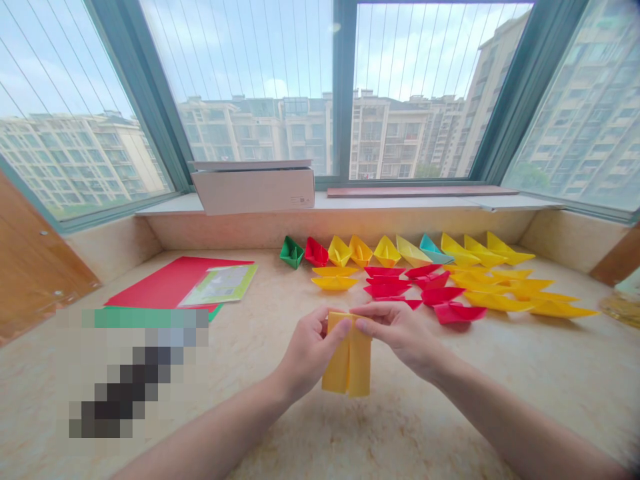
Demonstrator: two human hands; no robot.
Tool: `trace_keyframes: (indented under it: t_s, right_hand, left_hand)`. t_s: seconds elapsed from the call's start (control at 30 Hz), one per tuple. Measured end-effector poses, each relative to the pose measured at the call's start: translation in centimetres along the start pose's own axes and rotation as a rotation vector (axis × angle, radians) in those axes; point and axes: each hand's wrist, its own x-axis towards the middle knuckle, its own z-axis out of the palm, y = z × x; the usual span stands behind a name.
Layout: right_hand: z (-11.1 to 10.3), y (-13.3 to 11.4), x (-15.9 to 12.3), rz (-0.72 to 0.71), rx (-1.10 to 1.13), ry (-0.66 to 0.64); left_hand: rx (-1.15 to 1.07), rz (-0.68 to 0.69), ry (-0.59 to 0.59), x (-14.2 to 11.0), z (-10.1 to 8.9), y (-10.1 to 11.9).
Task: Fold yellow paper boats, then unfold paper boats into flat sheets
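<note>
Paper point(359, 367), folded and yellow, hangs from left grip point(311, 341) and right grip point(397, 328), each pinching its upper part above the counter point(410, 427). Coloured boats point(435, 279) stand just beyond; a red sheet point(160, 280) lies leftward.

No wording, brand or number can be read. On the front of the white box point(253, 190), near its lower right corner, a few short lines of small print point(294, 201) are shown beside a tiny square code point(302, 200), too fine to be deciphered. In front of the left end of the white box, a clear and yellow-green packet point(219, 285) is seen lying partly over red sheets point(160, 277); a small greyish panel point(229, 291) is carried on it, any lettering there being blurred beyond reading
</note>
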Motion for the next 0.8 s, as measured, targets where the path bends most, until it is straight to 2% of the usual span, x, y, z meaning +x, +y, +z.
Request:
trace_keyframes:
  t_s: [0.13,0.27,0.43,0.6,0.8]
  right_hand:
    - [0.21,0.06,-0.07,-0.004,-0.021,0.011]
    - [0.1,0.19,-0.06,-0.021,0.012,0.003]
    - [-0.31,-0.39,-0.39,-0.104,-0.089,-0.001]
    - [-0.51,-0.59,-0.67,-0.171,0.039,-0.083]
    - [-0.53,-0.4,-0.63,-0.138,0.02,-0.105]
  left_hand:
    - [0.047,-0.021,0.046,0.12,0.04,0.04]
    - [-0.015,-0.023,0.026,0.12,-0.02,0.12]
    - [-0.085,-0.049,0.064,0.23,-0.2,0.43]
    - [-0.18,-0.073,0.061,0.35,-0.31,0.52]
    - [-0.137,-0.063,0.051,0.31,-0.33,0.05]
